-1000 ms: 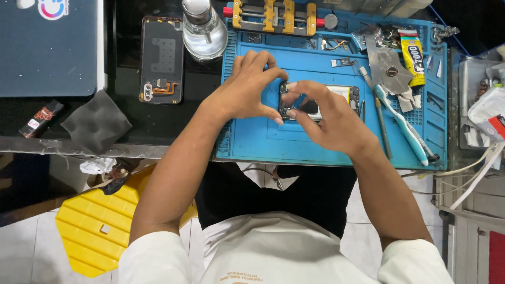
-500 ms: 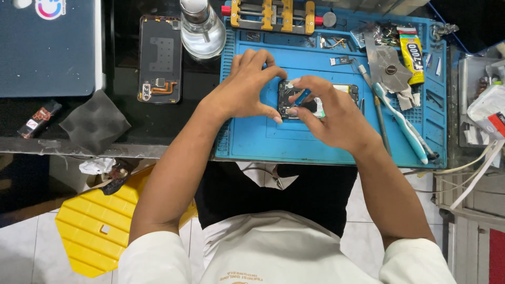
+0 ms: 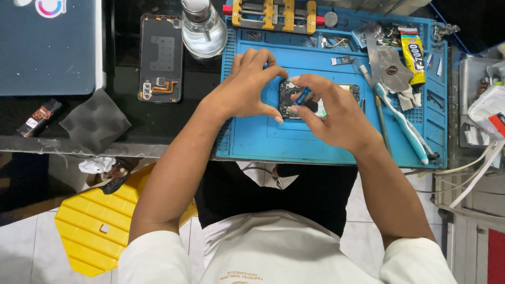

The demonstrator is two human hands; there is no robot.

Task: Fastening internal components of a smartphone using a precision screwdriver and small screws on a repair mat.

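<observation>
An opened dark phone [image 3: 348, 90] lies on the blue work mat [image 3: 273, 139], mostly covered by my fingers. My left hand [image 3: 244, 89] grips its left end, thumb at the near edge and fingers curled over the far edge. My right hand [image 3: 334, 118] comes in from the right. Its thumb and forefinger pinch a small blue tool [image 3: 301, 96] over the phone's left part.
A phone back cover [image 3: 160, 58] and a glass bottle [image 3: 202, 26] stand left of the mat. A metal clamp jig [image 3: 273, 13], a glue tube [image 3: 413, 52] and a toothbrush [image 3: 402, 123] lie on it. A grey pad [image 3: 94, 123] and a laptop [image 3: 47, 47] sit far left, a yellow stool [image 3: 89, 226] below.
My right fingers have drawn together over the phone's left part and the blue tool now shows between them. My left hand stays on the phone's left end.
</observation>
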